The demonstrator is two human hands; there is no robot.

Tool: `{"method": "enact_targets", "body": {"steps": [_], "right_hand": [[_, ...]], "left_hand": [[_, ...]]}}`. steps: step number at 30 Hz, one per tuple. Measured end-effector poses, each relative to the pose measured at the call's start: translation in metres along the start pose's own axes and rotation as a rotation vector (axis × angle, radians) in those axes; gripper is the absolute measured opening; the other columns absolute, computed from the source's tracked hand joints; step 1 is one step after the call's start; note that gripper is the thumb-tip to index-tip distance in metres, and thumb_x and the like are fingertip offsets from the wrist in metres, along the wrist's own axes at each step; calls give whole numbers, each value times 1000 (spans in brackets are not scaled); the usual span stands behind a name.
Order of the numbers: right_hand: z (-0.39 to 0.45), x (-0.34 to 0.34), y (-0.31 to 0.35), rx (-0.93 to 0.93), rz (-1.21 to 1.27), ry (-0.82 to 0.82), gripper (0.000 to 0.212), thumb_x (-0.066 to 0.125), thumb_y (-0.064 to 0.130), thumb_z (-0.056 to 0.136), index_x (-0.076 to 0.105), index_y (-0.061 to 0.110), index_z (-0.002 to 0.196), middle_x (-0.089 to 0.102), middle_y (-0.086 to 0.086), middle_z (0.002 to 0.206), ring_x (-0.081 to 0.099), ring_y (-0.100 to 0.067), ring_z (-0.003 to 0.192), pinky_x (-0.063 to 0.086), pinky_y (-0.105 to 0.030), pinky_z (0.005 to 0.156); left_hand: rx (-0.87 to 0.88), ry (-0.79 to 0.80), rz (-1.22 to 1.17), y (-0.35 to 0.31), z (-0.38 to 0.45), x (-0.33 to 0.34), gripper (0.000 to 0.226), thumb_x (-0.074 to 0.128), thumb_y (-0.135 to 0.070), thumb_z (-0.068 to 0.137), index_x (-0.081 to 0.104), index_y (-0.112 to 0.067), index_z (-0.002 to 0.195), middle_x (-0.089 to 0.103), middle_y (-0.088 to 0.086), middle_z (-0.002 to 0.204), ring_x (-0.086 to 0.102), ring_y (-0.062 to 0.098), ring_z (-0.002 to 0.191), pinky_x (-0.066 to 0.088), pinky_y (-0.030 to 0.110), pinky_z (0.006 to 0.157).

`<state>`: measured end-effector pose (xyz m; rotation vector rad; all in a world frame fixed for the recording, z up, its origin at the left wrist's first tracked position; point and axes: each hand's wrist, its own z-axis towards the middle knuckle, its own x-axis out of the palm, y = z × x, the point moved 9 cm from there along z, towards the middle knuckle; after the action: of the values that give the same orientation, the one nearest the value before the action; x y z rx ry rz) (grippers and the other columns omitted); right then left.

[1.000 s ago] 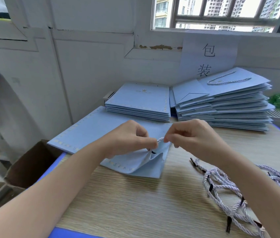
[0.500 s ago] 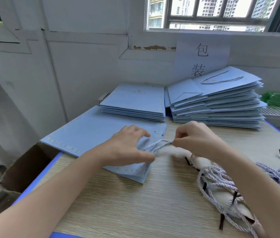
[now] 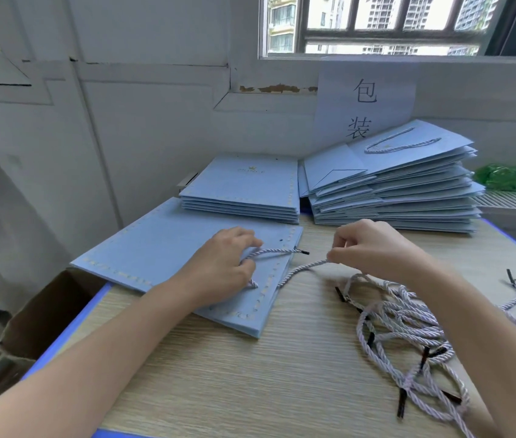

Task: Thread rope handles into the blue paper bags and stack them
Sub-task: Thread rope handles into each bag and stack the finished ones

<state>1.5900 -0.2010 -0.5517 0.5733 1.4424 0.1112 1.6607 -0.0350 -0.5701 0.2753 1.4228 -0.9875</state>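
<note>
A flat blue paper bag lies on the wooden table, its left part overhanging the edge. My left hand rests on the bag near its open end, fingers curled over a pale twisted rope whose black tip points right. My right hand pinches the other stretch of that rope, which runs down to the bag's edge. A tangle of loose rope handles lies under my right forearm.
Two stacks of blue bags stand at the back: a low one and a taller one topped by a bag with a handle. A cardboard box sits below the table's left edge. A green package lies far right.
The lifted bag flap now lies flat under my left hand. My right hand has drawn the rope to the right, so more of it shows outside the bag.
</note>
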Motion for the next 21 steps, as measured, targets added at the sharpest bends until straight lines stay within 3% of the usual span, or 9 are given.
{"method": "enact_targets", "body": {"steps": [4, 9, 13, 17, 21], "right_hand": [[2, 3, 7, -61, 41, -41, 8, 59, 19, 82, 59, 26, 80, 55, 7, 68, 53, -12, 68, 39, -26, 59], [5, 18, 18, -168, -31, -47, 17, 63, 34, 87, 64, 27, 102, 55, 13, 72, 49, -2, 68, 42, -28, 69], [4, 18, 28, -253, -67, -96, 6, 66, 26, 86, 66, 21, 83, 51, 12, 68, 48, -8, 67, 41, -27, 66], [0, 9, 30, -262, 5, -93, 14, 68, 18, 83, 59, 21, 73, 54, 10, 67, 45, 0, 61, 36, -13, 58], [-1, 1, 27, -217, 363, -104, 16, 69, 6, 80, 63, 17, 72, 65, 1, 65, 59, -6, 56, 50, -20, 61]], "left_hand": [[-64, 96, 42, 3, -1, 12, 53, 40, -47, 97, 36, -25, 145, 23, -8, 156, 20, 9, 143, 16, 24, 113], [-54, 38, 135, -10, -4, 6, 62, 42, -66, 85, 48, -24, 131, 47, -11, 128, 41, 9, 122, 28, 28, 100], [-24, -2, 137, -21, -7, 3, 63, 44, -72, 78, 53, -27, 121, 45, -12, 110, 40, 9, 115, 29, 31, 96], [-14, 0, 162, -24, -9, 8, 59, 48, -74, 77, 49, -32, 119, 35, -9, 103, 32, 10, 111, 27, 30, 95], [-21, 58, 180, -23, -10, 17, 92, 29, -95, 51, 42, -32, 118, 29, -8, 106, 26, 11, 107, 24, 30, 93]]}}
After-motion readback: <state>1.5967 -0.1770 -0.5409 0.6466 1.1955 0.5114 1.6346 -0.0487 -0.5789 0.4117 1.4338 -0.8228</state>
